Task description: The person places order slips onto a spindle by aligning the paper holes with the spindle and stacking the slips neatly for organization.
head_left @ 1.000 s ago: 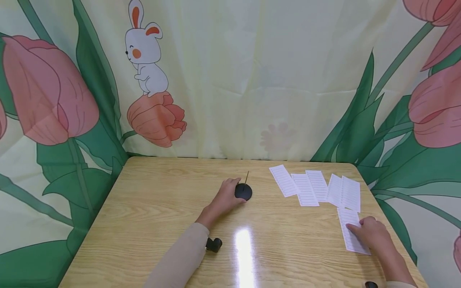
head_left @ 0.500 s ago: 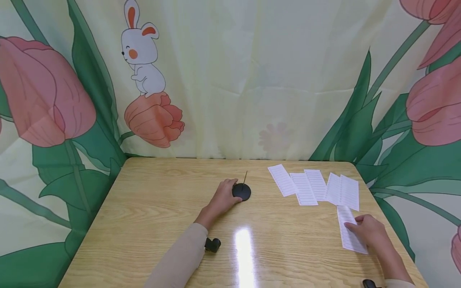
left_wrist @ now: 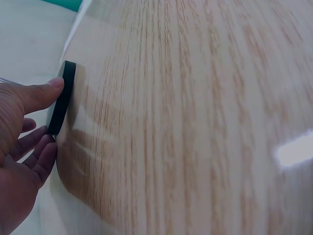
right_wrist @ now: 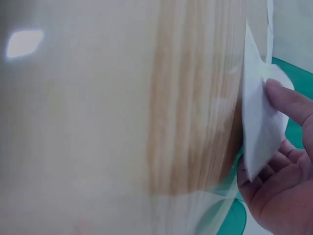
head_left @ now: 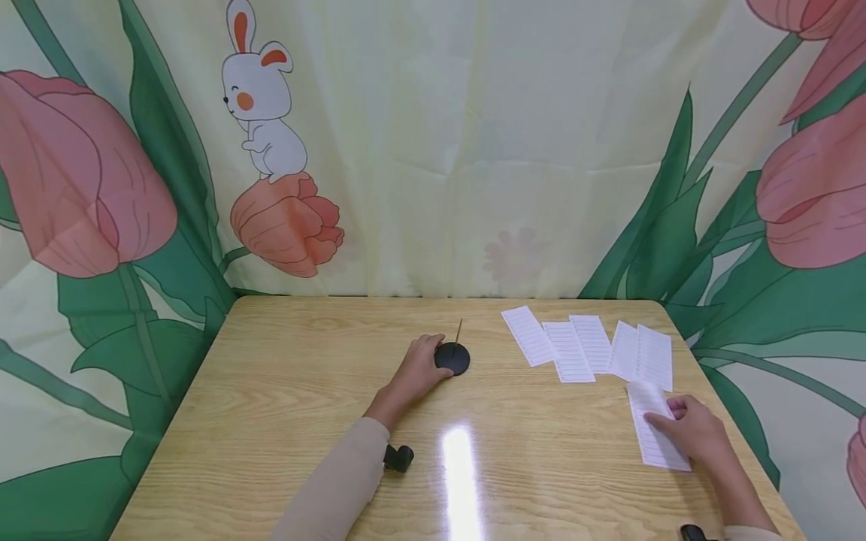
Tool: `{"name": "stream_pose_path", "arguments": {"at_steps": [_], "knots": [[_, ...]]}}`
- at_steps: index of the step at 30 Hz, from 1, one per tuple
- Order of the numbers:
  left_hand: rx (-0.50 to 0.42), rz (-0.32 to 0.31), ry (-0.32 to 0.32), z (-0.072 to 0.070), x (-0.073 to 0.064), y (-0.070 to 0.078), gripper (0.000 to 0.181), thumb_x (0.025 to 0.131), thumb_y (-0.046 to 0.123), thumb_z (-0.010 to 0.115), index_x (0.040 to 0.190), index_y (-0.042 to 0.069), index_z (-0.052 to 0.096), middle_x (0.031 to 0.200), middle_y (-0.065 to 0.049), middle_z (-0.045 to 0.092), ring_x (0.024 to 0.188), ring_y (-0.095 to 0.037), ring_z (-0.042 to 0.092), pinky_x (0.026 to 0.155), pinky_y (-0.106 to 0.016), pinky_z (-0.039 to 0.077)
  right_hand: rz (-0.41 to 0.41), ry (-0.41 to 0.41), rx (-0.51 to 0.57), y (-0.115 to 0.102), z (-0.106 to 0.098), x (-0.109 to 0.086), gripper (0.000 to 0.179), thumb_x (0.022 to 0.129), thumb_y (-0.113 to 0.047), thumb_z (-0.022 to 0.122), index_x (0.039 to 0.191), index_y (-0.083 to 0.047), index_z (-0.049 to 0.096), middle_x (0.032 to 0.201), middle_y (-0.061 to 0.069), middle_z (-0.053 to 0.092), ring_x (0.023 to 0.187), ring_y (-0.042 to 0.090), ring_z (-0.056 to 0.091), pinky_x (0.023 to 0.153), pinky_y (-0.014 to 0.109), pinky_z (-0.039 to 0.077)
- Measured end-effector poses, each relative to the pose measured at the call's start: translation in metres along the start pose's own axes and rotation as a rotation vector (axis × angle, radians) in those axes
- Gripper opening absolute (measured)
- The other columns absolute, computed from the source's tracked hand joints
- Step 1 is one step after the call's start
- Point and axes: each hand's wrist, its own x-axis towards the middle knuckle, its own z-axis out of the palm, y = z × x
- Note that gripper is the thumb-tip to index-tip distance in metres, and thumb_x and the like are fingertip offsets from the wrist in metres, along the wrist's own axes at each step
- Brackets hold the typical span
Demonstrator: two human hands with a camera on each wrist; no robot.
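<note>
My left hand (head_left: pixel 418 365) grips the rim of a receipt spike, a black round base (head_left: pixel 452 364) with a thin upright rod (head_left: pixel 459 330). In the left wrist view, the thumb (left_wrist: pixel 49 93) presses one side of the dark base (left_wrist: pixel 62 100), and curled fingers meet its lower end. At the table's right side, my right hand (head_left: pixel 695 430) pinches a white lined paper slip (head_left: pixel 651 421) by its right edge. The right wrist view shows that slip (right_wrist: pixel 259 117) bent and tilted up from the wood, thumb on its face and fingers behind.
Several more lined slips (head_left: pixel 528 336) lie overlapping at the back right of the wooden table (head_left: pixel 304 361), right of the spike. A printed curtain (head_left: pixel 419 150) hangs behind the table. Black wrist cameras (head_left: pixel 399 458) sit at both wrists.
The right fingers have moved in under the slip's right edge and raised it slightly, shifting it a little away from me. The left hand stays on the spike's base; the head view has shifted slightly.
</note>
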Motion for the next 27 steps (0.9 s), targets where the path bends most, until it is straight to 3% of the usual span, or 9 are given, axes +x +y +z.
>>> {"name": "stream_pose_path", "arguments": {"at_steps": [6, 9, 13, 18, 20, 23, 27], "knots": [[0.008, 0.002, -0.002, 0.0, 0.001, 0.0, 0.072, 0.086, 0.019, 0.086, 0.147, 0.001, 0.052, 0.138, -0.017, 0.06, 0.131, -0.035, 0.053, 0.109, -0.048, 0.047, -0.051, 0.02, 0.043, 0.002, 0.0, 0.0, 0.082, 0.095, -0.052, 0.071, 0.138, 0.011, 0.043, 0.127, 0.041, 0.056, 0.103, 0.045, 0.058, 0.07, 0.032, 0.044], [0.008, 0.0, -0.002, 0.0, 0.001, 0.0, 0.072, 0.086, 0.019, 0.086, 0.147, 0.001, 0.052, 0.138, -0.017, 0.06, 0.131, -0.035, 0.053, 0.109, -0.048, 0.047, -0.081, 0.033, 0.07, 0.004, 0.002, 0.001, 0.074, 0.099, -0.045, 0.067, 0.143, 0.01, 0.043, 0.13, 0.039, 0.058, 0.106, 0.046, 0.061, 0.071, 0.033, 0.046], [0.014, 0.001, 0.002, 0.0, 0.0, 0.0, 0.072, 0.086, 0.019, 0.086, 0.147, 0.001, 0.052, 0.138, -0.017, 0.06, 0.131, -0.034, 0.054, 0.109, -0.047, 0.047, -0.098, 0.031, 0.103, 0.004, 0.002, 0.0, 0.062, 0.105, -0.035, 0.061, 0.145, 0.009, 0.043, 0.131, 0.038, 0.059, 0.113, 0.049, 0.06, 0.079, 0.045, 0.052], [0.014, 0.001, 0.012, 0.0, 0.0, 0.001, 0.072, 0.085, 0.019, 0.087, 0.146, 0.001, 0.054, 0.136, -0.017, 0.061, 0.13, -0.035, 0.054, 0.108, -0.048, 0.047, -0.116, 0.042, 0.118, 0.0, 0.001, -0.001, 0.058, 0.107, -0.031, 0.057, 0.144, 0.012, 0.044, 0.133, 0.036, 0.06, 0.123, 0.055, 0.054, 0.09, 0.06, 0.048], [0.011, -0.002, 0.014, -0.001, -0.001, 0.002, 0.072, 0.084, 0.018, 0.087, 0.146, 0.001, 0.054, 0.136, -0.017, 0.061, 0.129, -0.035, 0.055, 0.108, -0.048, 0.047, -0.135, 0.064, 0.114, -0.002, 0.0, -0.002, 0.056, 0.107, -0.03, 0.058, 0.141, 0.013, 0.047, 0.129, 0.035, 0.063, 0.119, 0.053, 0.058, 0.087, 0.055, 0.05], [0.007, -0.006, 0.012, -0.001, -0.001, 0.002, 0.072, 0.084, 0.018, 0.087, 0.146, 0.001, 0.053, 0.136, -0.017, 0.061, 0.13, -0.035, 0.055, 0.108, -0.048, 0.047, -0.159, 0.102, 0.091, -0.006, -0.001, -0.002, 0.054, 0.105, -0.032, 0.061, 0.137, 0.011, 0.053, 0.122, 0.03, 0.069, 0.106, 0.039, 0.068, 0.079, 0.036, 0.052], [0.003, -0.012, 0.006, -0.001, -0.001, 0.002, 0.073, 0.085, 0.019, 0.087, 0.147, 0.002, 0.053, 0.137, -0.016, 0.061, 0.13, -0.034, 0.054, 0.108, -0.048, 0.048, -0.168, 0.111, 0.088, -0.016, -0.004, -0.004, 0.055, 0.104, -0.037, 0.062, 0.136, 0.008, 0.058, 0.119, 0.026, 0.072, 0.102, 0.026, 0.067, 0.069, 0.02, 0.044]]}}
